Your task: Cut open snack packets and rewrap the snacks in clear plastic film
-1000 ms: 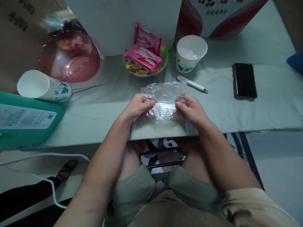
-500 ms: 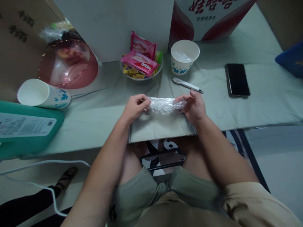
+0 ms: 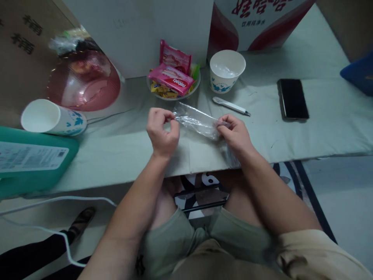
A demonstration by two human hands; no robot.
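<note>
A clear plastic bag (image 3: 196, 121), folded into a narrow crinkled strip, is stretched between my two hands above the pale green table (image 3: 320, 136). My left hand (image 3: 162, 131) is closed, pinching the strip's left end, raised a little. My right hand (image 3: 235, 134) is closed on the right end, lower and near the table's front edge. Just beyond the strip lie a small white tool (image 3: 230, 105) and a bowl of wrapped snacks (image 3: 173, 79).
A white paper cup (image 3: 227, 70) stands behind the tool; another paper cup (image 3: 52, 117) lies on its side at left. A black phone (image 3: 292, 98) lies at right. A pink dome lid (image 3: 84, 79), a teal container (image 3: 32, 159) and cardboard boxes crowd the left and back.
The flat bag was folded away from me into a narrow strip. My left hand has since lifted its end up and left, so the strip now slants down toward my right hand.
</note>
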